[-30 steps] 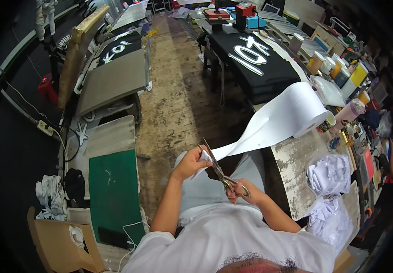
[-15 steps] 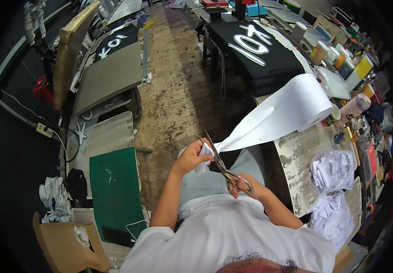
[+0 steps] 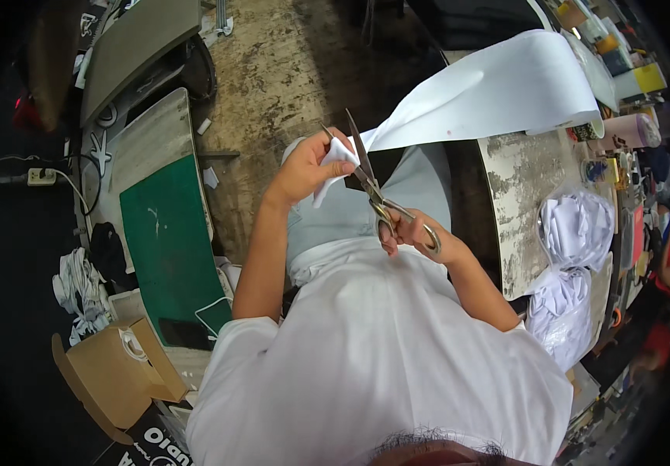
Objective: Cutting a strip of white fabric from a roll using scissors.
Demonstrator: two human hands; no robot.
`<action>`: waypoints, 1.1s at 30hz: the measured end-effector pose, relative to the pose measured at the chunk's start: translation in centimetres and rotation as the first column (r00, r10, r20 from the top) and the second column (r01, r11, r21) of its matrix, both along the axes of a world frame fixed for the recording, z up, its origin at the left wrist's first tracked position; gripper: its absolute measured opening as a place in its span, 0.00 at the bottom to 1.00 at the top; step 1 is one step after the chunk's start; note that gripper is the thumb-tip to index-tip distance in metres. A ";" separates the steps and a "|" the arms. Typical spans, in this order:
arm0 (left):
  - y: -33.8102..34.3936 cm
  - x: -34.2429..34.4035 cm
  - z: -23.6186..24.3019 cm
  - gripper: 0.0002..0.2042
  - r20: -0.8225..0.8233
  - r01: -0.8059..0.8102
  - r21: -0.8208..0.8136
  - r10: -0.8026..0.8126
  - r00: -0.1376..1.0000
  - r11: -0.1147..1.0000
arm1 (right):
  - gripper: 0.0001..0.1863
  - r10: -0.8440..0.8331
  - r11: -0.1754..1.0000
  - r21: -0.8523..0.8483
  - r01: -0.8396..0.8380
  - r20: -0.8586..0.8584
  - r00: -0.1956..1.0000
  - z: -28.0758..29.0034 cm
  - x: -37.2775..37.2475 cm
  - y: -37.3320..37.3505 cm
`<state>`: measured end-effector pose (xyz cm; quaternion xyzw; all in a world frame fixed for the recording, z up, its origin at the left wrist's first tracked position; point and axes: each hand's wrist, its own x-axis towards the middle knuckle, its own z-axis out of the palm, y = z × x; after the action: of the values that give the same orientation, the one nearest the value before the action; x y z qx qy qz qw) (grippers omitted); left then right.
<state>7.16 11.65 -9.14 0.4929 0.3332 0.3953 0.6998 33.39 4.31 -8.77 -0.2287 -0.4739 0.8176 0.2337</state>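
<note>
The strip (image 3: pixel 498 89) is white, the mat (image 3: pixel 168 241) green.

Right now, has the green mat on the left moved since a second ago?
No. The whole view has shifted, but the green mat sits in the same place on the pale board, which shows beyond its far end.

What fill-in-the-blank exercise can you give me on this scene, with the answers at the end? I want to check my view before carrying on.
1. The right hand grips the handles of a pair of ____.
2. The left hand pinches folded material that is ____ in colour.
3. The green sheet lies on the person's ____ side.
4. The clear bags lie on the person's ____ side.

Missing words: scissors; white; left; right.
</note>
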 end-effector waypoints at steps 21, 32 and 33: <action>0.1 -1.9 -1.5 0.10 -0.106 0.115 0.077 -0.107 0.989 0.990 | 0.28 -0.060 0.982 -0.164 0.089 0.176 0.983 0.8 -0.8 -0.3; 0.4 -0.4 -2.1 0.12 -0.055 0.165 0.045 -0.162 0.985 0.985 | 0.39 -0.148 0.984 -0.088 0.157 0.096 0.984 0.7 -1.7 -0.3; 0.4 -0.6 -2.1 0.12 -0.073 0.161 0.045 -0.158 0.985 0.986 | 0.37 -0.148 0.982 -0.098 0.159 0.110 0.983 0.8 -1.7 -0.3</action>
<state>6.56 12.08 -11.28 0.5490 0.3065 0.3292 0.7045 31.69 4.05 -7.92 -0.3185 -0.4221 0.8082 0.2592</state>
